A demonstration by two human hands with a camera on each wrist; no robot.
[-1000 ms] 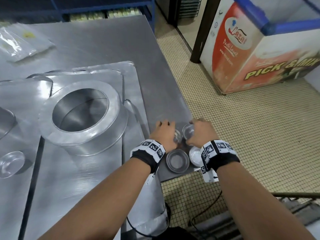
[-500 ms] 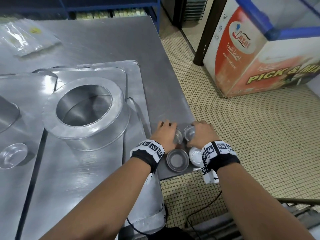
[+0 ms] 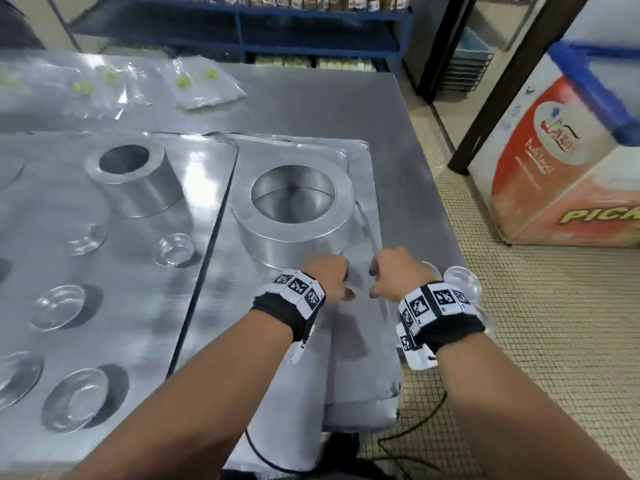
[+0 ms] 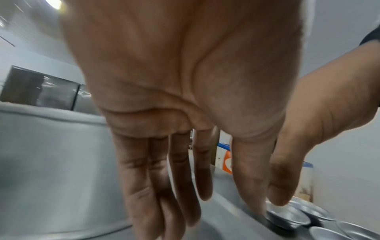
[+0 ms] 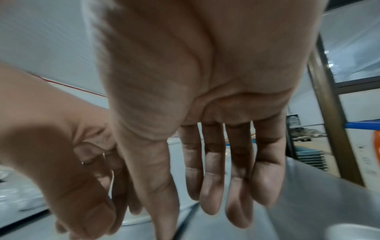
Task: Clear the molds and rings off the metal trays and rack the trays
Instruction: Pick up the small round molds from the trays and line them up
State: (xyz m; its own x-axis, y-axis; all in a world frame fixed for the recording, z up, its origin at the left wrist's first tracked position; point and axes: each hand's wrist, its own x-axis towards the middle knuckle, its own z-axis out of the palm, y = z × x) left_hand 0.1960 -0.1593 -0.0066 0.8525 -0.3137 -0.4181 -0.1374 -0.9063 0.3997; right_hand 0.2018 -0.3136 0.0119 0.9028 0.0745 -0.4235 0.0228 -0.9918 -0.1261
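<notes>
A wide metal ring (image 3: 294, 209) stands on the right stack of metal trays (image 3: 356, 358). Both my hands hover just in front of it, close together and holding nothing. My left hand (image 3: 341, 282) hangs with straight fingers (image 4: 185, 194) beside the ring's wall (image 4: 51, 162). The right hand (image 3: 379, 275) is just as loose, its fingers (image 5: 216, 186) spread over the tray. Several small round molds (image 3: 460, 282) sit at the table's right edge behind my right wrist, also low in the left wrist view (image 4: 287, 216). The left tray (image 3: 138, 306) carries a narrower ring (image 3: 135, 178) and several small molds (image 3: 173, 249).
Clear plastic bags (image 3: 204, 84) lie at the back of the steel table (image 3: 398, 140). A blue shelf unit (image 3: 311, 32) stands behind it. To the right, across tiled floor (image 3: 519, 323), stands a chest freezer (image 3: 561, 161). A cable (image 3: 415, 424) hangs at the table's near corner.
Both hands have let go of the small molds at the table's right edge and moved left over the tray stack, to the front of the wide ring.
</notes>
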